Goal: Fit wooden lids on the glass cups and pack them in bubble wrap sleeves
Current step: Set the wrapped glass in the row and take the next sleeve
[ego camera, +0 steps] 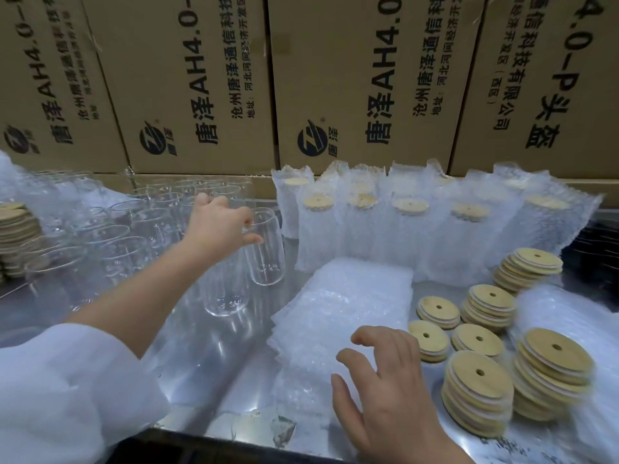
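fingers (pixel 252 238) of the left hand (pixel 217 226) clamp a glass cup (pixel 266 262) by its rim, beside the unpacked cups (pixel 150 222); the right hand (pixel 382 376) hovers, spread, over the bubble wrap sleeves (pixel 335 309), wooden lids (pixel 479 390) stacked handy.

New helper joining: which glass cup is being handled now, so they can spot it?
Find the crowd of bare glass cups left of the bubble-wrapped row under the cardboard boxes. At its right edge the left hand grips one cup; it alone is held and tilted, unlike its upright neighbours.
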